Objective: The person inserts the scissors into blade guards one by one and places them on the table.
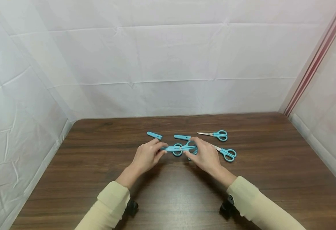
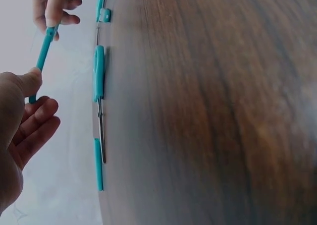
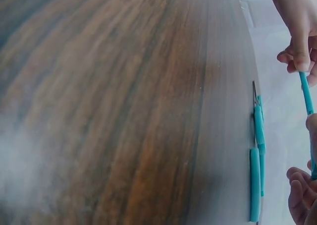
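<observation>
Both hands hold one pair of light-blue scissors (image 1: 189,147) above the table, its blades covered by a blue cap (image 1: 172,149). My left hand (image 1: 147,156) pinches the cap's tip between thumb and fingers. My right hand (image 1: 206,156) grips the handle end, which its fingers partly hide. Under the held pair, another pair of blue-handled scissors (image 2: 99,74) lies on the table, overlapped by the held one in the head view. In the left wrist view the held scissors are seen edge-on, clear of the tabletop.
Beyond the hands lie two loose blue caps, a left cap (image 1: 154,135) and a middle cap (image 1: 181,137). To the right are two uncapped pairs, the far scissors (image 1: 220,135) and the near scissors (image 1: 228,154). A white sheet (image 1: 168,57) hangs behind the brown table (image 1: 98,137).
</observation>
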The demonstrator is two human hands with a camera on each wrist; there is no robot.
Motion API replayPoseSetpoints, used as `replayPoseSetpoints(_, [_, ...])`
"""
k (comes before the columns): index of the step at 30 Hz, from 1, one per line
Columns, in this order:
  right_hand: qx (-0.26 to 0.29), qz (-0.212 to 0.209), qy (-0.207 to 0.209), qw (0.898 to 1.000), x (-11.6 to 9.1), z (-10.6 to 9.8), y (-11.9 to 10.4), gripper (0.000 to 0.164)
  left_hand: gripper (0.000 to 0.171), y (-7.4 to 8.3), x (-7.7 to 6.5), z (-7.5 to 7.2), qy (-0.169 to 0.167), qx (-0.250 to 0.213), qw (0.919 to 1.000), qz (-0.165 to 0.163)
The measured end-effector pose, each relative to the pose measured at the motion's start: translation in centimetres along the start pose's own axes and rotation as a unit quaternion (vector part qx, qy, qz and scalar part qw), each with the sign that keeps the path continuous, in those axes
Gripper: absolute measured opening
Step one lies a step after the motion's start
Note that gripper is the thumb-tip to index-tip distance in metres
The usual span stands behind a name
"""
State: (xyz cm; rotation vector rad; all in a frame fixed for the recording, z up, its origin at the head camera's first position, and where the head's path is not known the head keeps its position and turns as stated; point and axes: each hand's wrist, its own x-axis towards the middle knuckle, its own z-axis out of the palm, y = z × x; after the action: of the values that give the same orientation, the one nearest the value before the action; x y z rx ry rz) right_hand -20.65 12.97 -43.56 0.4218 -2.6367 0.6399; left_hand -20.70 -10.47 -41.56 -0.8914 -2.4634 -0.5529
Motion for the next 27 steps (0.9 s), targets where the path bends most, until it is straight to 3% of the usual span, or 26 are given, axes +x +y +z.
replayPoseSetpoints(17, [-0.005,-0.002,0.004,1.0,-0.05,0.39,-0.17,0.048,0.018,-0.04,-0.12,0.54,-0.008,0.011,0.9999,0.007])
replayPoseSetpoints(27, [-0.022,0.004,-0.003,1.0,0.15,0.26,-0.23,0.049,0.018,-0.14,0.09,0.25,0.003,0.009,0.9995,0.031])
